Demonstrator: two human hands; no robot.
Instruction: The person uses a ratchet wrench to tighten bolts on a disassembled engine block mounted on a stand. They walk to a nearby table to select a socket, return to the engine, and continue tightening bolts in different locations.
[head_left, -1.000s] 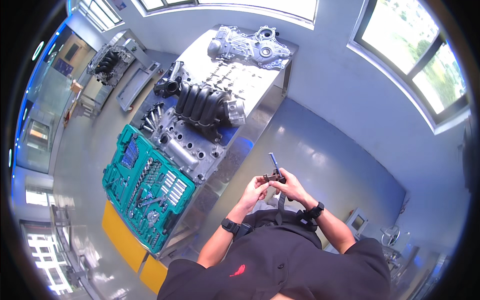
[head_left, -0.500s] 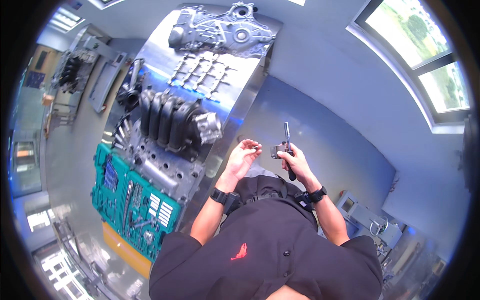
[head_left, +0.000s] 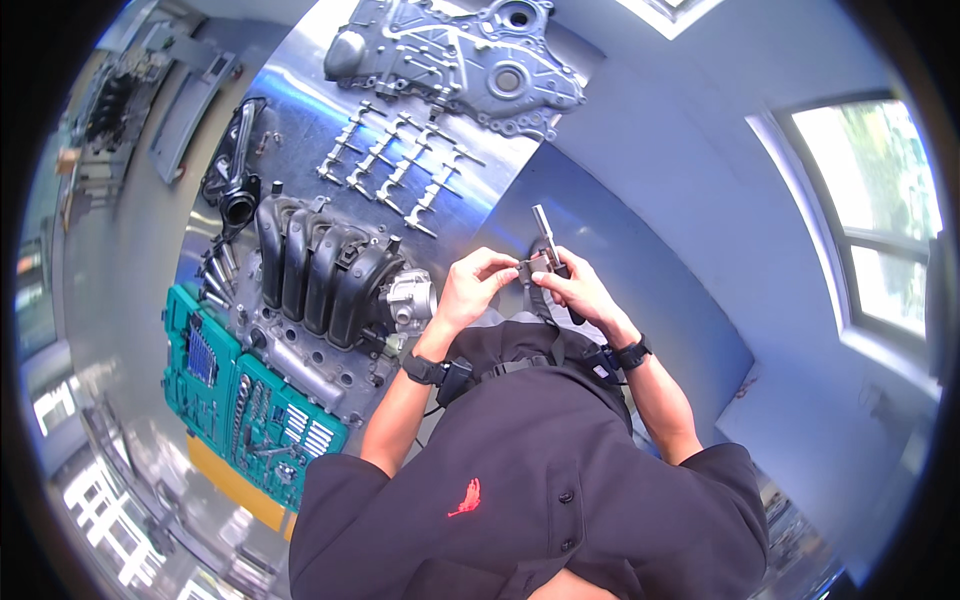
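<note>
My left hand (head_left: 473,288) pinches something small I cannot make out at the left edge of a small metal bracket (head_left: 535,268). My right hand (head_left: 583,291) grips that bracket together with a driver tool (head_left: 545,226), whose silver shaft points up and whose black handle runs down behind my fingers. Just left of my hands, on the metal table, sit a black intake manifold (head_left: 325,270) with a silver throttle body (head_left: 410,298) and, higher up, rows of silver shaft-like parts (head_left: 385,170).
The table (head_left: 285,100) also bears a large aluminium cover (head_left: 445,55), a black pipe part (head_left: 240,190), a valve cover (head_left: 300,355) and a green socket case (head_left: 195,370). A wall and window (head_left: 840,190) are right; a grey cart (head_left: 195,115) stands back left.
Since half a second ago my left hand has moved right to meet the bracket in my right hand, and both hands sit higher in the view. The camera's view has shifted.
</note>
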